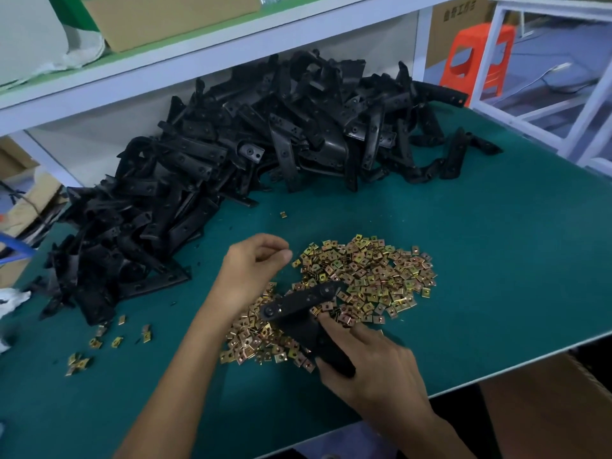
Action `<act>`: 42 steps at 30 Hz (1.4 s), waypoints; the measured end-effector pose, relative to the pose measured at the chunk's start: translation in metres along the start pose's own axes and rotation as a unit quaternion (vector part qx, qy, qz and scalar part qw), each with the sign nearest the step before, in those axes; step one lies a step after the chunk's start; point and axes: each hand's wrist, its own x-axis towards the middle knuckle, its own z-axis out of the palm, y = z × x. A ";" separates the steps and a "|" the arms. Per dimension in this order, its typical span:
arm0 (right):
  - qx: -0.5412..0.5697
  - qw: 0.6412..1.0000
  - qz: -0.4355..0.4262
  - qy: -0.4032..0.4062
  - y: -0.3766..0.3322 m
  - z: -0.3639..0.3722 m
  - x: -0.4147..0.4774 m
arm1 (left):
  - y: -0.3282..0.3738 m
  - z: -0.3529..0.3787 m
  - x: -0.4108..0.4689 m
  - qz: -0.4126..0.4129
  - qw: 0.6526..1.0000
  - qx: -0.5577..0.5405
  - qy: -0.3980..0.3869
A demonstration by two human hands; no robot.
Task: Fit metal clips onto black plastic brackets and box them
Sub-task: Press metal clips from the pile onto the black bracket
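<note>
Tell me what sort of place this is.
Probably a small assembly workshop: a heap of identical black plastic brackets and a pile of metal clips on a green bench mat, a cardboard carton shelved above.

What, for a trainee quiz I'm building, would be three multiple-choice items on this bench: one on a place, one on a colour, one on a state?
1. Where is the heap of black brackets?
A. at the table's back left, below the shelf
B. in a blue crate
C. on the floor

2. What colour is the table surface?
A. red
B. dark green
C. white

3. What is the right hand doing?
A. resting flat, empty
B. gripping a black bracket over the metal clips
C. holding scissors

Answers:
1 A, the heap sprawls under the white shelf.
2 B, green shows all round the parts.
3 B, its fingers curl round the bracket's lower end.
</note>
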 end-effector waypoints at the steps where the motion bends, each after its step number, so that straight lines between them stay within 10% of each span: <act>1: -0.002 1.000 -0.002 -0.001 0.000 0.000 0.000 | 0.004 -0.008 -0.011 -0.006 0.998 -0.063 -0.007; 27: -0.019 0.999 -0.039 0.017 0.003 0.004 0.000 | 0.004 -0.018 -0.086 -0.057 0.970 -0.238 -0.001; 42: 0.024 0.999 -0.019 -0.015 0.006 0.002 0.002 | 0.003 -0.027 -0.094 0.010 0.992 -0.123 -0.023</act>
